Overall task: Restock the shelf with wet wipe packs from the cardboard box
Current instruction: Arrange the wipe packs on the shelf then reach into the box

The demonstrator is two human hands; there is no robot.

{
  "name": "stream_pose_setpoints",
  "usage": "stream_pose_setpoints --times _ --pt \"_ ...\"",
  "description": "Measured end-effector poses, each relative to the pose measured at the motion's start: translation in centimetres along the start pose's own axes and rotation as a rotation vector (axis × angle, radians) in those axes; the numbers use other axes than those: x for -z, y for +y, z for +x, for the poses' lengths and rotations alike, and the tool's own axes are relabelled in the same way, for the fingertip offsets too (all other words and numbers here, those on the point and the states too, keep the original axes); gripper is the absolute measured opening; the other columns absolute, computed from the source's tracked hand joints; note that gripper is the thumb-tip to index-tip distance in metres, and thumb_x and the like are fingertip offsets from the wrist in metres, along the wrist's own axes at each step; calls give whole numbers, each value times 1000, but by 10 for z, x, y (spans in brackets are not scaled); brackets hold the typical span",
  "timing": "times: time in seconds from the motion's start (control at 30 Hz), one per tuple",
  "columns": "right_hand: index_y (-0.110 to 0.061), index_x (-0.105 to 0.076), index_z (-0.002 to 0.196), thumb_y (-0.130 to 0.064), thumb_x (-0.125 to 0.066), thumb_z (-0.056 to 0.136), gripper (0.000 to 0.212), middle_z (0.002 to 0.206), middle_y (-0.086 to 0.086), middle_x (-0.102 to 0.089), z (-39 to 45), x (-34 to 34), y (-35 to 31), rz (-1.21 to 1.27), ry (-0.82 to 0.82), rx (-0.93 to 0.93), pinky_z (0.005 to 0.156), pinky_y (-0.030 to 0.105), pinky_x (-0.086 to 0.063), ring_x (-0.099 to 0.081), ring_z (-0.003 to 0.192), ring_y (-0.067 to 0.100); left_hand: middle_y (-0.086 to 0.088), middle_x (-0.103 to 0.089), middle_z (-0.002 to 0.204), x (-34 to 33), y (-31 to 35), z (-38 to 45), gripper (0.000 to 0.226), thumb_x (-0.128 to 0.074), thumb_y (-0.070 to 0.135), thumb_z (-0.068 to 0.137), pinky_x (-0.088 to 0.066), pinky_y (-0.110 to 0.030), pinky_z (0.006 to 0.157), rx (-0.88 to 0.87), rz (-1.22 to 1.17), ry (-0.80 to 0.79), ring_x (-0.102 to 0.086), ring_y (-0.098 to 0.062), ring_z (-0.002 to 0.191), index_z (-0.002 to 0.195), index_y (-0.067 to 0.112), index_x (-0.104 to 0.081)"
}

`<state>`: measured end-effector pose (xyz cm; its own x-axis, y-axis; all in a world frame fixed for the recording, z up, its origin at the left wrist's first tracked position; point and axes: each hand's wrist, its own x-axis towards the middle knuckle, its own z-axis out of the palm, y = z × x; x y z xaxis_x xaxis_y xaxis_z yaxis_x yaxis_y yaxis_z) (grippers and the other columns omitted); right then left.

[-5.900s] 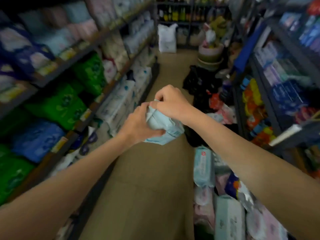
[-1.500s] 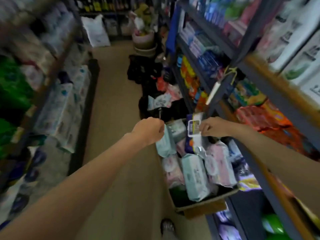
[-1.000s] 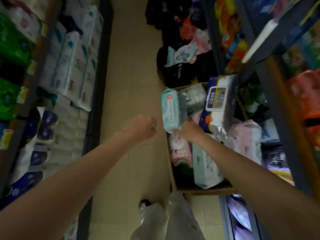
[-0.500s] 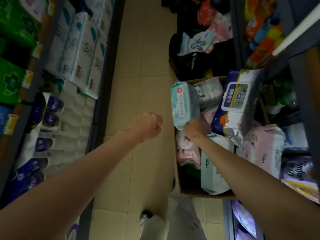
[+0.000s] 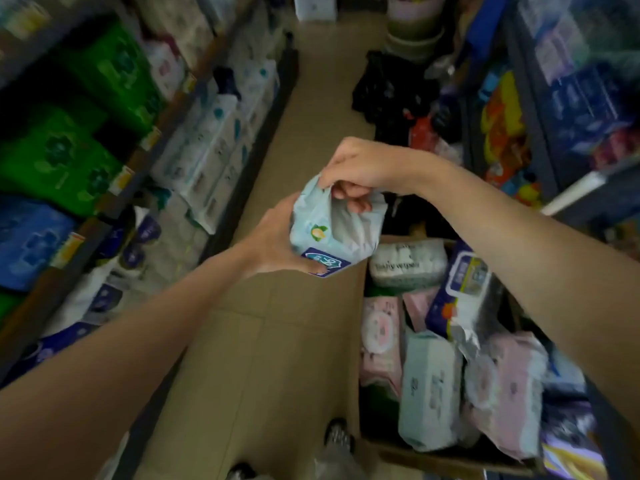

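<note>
Both hands now meet on one light blue wet wipe pack (image 5: 334,233), raised over the aisle floor just left of the cardboard box (image 5: 446,457). Half a second ago that pack stood upright in the box with only the right hand at its base, the left fisted and empty. The left hand (image 5: 277,245) cups the pack from below, thumb pressed to its label; the right hand (image 5: 360,171) pinches its crumpled top edge.

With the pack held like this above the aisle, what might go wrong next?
1. The right hand only pinches the top edge of the pack, so the thin wrapper might tear or slip.
2. The pack is over the floor, not the box; if it drops, it lands near the shoe.
</note>
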<state>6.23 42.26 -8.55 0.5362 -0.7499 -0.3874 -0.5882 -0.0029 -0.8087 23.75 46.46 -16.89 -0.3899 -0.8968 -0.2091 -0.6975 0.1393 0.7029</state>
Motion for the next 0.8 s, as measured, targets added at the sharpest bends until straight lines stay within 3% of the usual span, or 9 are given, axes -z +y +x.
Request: stream_pose_setpoints --times 0.1,0.17,0.27,0.37,0.47,0.6,0.7,0.77,0.8 --pt "-7 -43 50 -7 -48 87 37 26 -4 -31 21 -4 -57 8 -11 70 40 23 -33 -41 29 13 10 -51 110 62 3 -34 91 -86 43 41 -46 -29 92 143 17 51 -54 -12 105 115 21 -38" --pt "-7 -43 48 -6 -51 86 39 26 -3 -32 36 -10 -98 -3 -21 100 40 22 -34 -41 28 13 8 -53 113 100 -1 -59 81 -87 38 52 -47 -30 91 179 27 79 -55 -13 106 115 22 -38" --pt "-7 -46 49 -7 -52 87 38 28 -2 -35 51 -28 -169 -76 -50 171 42 24 -36 -42 29 14 4 -53 120 154 -12 -95 79 -85 35 60 -47 -32 92 175 80 187 -56 -16 108 120 16 -37" --pt "-3 -47 53 -8 -53 86 34 30 0 -39 55 -49 -247 -187 -26 242 41 22 -40 -45 30 14 5 -54 114 210 -18 -134 73 -83 36 62 -48 -29 84 139 146 289 -56 -15 100 113 20 -33" --pt "-1 -50 55 -8 -54 85 32 29 3 -42 56 -72 -329 -318 42 297 46 26 -42 -45 29 16 7 -57 115 267 -25 -173 77 -83 39 61 -53 -32 85 60 160 398 -60 -14 102 115 25 -31" --pt "0 -56 58 -12 -52 88 33 30 2 -52 48 -121 -439 -602 130 449 56 29 -50 -50 33 14 11 -58 114 335 -42 -236 89 -85 42 55 -52 -23 80 -75 120 654 -60 -10 101 124 18 -35" --pt "-9 -58 62 -22 -52 92 33 47 0 -60 36 -163 -510 -647 252 661 56 23 -51 -56 46 11 24 -54 99 381 -55 -287 72 -86 30 59 -48 -6 68 -116 7 908 -55 6 88 112 20 -38" --pt "-14 -60 77 -28 -56 91 21 75 -1 -63 27 -188 -548 -526 405 913 61 18 -47 -60 68 11 15 -56 102 413 -64 -321 70 -85 32 60 -50 -12 76 -116 -119 1097 -56 -1 93 112 20 -39" --pt "-14 -60 91 -32 -59 88 18 93 -1 -61 24 -198 -562 -516 498 1035 69 16 -44 -56 83 10 10 -57 106 428 -69 -337 70 -84 32 60 -52 -22 84 -119 -227 1191 -58 -8 99 113 19 -40"
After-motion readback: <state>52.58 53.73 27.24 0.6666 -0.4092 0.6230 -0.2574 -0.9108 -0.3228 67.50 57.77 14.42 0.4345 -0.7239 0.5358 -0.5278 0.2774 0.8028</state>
